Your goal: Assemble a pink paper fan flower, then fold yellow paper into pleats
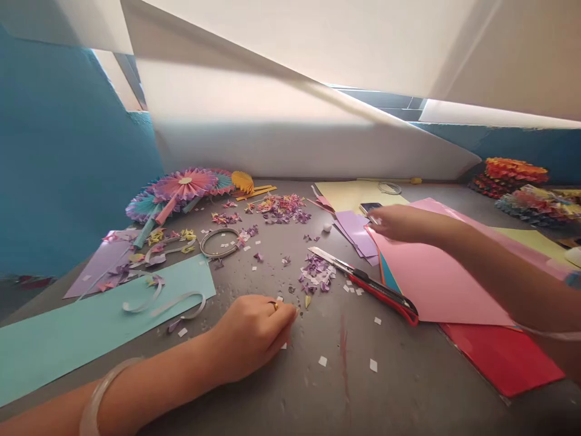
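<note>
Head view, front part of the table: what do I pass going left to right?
Teal paper sheet → left hand → red-handled cutter → pink paper sheet.

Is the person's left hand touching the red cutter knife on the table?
Apart. The head view shows the left hand resting on the grey table, with a strip of table between it and the red cutter knife.
</note>
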### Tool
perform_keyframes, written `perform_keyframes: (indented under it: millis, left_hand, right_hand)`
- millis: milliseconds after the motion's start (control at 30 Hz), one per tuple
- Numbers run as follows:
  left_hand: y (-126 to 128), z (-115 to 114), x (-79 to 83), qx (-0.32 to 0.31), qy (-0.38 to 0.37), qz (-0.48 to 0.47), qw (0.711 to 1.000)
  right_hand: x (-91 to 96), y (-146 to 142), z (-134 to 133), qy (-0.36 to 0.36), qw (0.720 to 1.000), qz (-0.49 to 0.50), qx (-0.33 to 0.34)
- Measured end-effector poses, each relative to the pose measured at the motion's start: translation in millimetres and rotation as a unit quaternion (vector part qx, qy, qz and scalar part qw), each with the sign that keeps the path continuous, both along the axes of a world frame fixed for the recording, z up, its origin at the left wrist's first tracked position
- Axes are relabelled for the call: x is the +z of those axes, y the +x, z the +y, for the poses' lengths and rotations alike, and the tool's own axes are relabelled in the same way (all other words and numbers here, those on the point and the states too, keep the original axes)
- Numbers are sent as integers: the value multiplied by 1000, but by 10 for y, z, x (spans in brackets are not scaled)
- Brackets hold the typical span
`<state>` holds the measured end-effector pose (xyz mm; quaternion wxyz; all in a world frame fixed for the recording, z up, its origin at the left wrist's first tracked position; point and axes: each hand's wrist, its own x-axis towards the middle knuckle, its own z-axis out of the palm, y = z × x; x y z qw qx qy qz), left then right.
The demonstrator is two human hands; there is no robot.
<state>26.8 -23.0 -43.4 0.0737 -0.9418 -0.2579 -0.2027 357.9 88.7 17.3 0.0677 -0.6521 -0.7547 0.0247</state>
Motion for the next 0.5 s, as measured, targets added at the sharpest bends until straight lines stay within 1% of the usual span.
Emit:
perform_keyframes:
  millis: [67,100,133,200,300,367,433,500]
  left_hand:
    - [-21,11,-11,-10,-6,-27,1000]
    - [-29,13,-6,-10,-8,-37,999]
    - [-37,11,2,-9,-10,-45,999]
    - [-49,2,23,-8,-19,-56,998]
    - [-58,-13,49,-10,-37,-71,997]
    - [-58,-15,62,-12,-45,-79,996]
    - [-57,-12,72,-13,-50,-82,995]
    - [-55,-7,78,-16,-54,-83,995]
  right_hand:
    - [2,-300,516,-48,997,-49,-47]
    - [-25,-443,724,-63,993,-67,-68]
    - [-66,-572,893,-77,990,-82,-87]
    - [-171,-773,1121,-102,983,-102,-114]
    - [-323,-934,1283,-121,975,-120,-142]
    - [-386,-979,1340,-112,972,-126,-161]
    - [-408,-994,1385,-90,973,-122,-173]
    - [-390,-981,1425,-66,977,-110,-169]
